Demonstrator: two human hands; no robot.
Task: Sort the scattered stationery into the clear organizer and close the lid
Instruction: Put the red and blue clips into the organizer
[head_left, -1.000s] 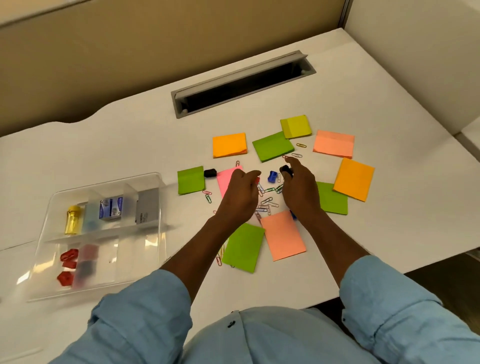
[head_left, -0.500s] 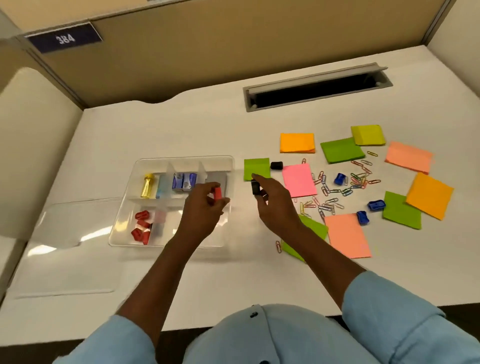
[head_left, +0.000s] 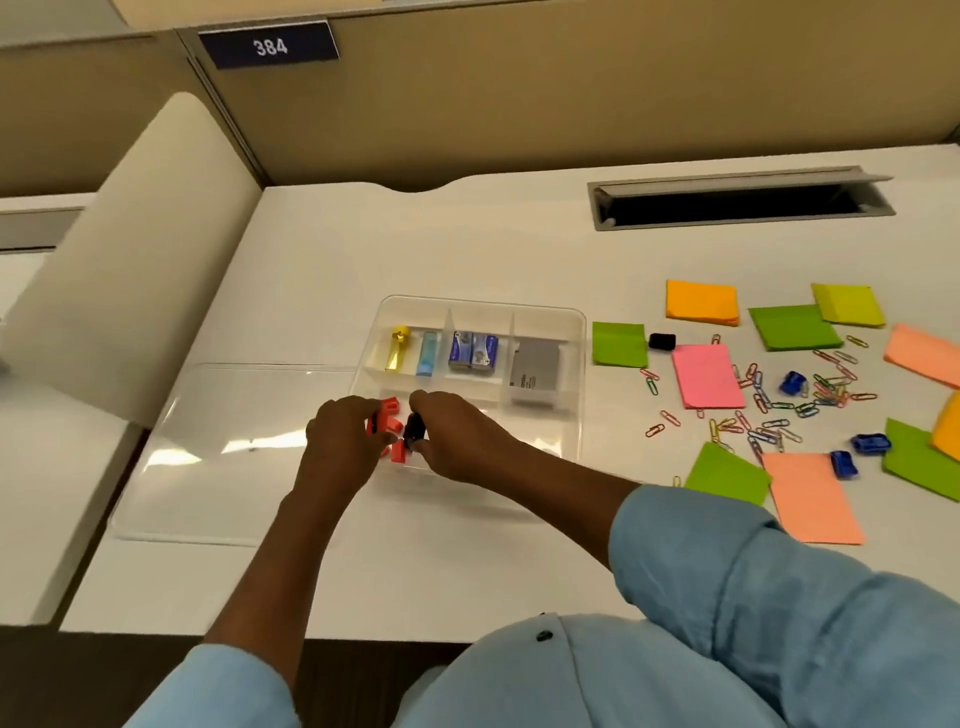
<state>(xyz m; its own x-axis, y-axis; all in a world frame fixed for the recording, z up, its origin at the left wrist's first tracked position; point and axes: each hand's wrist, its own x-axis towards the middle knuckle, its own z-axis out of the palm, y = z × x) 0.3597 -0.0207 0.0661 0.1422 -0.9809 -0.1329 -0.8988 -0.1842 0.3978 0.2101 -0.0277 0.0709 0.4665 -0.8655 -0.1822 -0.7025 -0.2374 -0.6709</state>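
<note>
Loose on the desk (head_left: 467, 234), right of the organizer (head_left: 483, 304): sticky notes (head_left: 706, 374), paper clips (head_left: 779, 415), blue sharpeners (head_left: 793, 382). The lid (head_left: 234, 452) lies flat on the left. Back row holds staple boxes (head_left: 472, 351) and a grey box (head_left: 535, 374). The front-left compartment holds red sharpeners (head_left: 397, 452). Over it, the left hand (head_left: 343, 441) pinches a red piece (head_left: 376, 421) and the right hand (head_left: 457, 441) pinches a black sharpener (head_left: 414, 428).

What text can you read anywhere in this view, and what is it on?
"384": white digits on the dark blue nameplate on the partition.
Grey box in the organizer: small print along one edge, too blurred to read.
Two blue-and-white boxes beside it: print too small to read.
</note>
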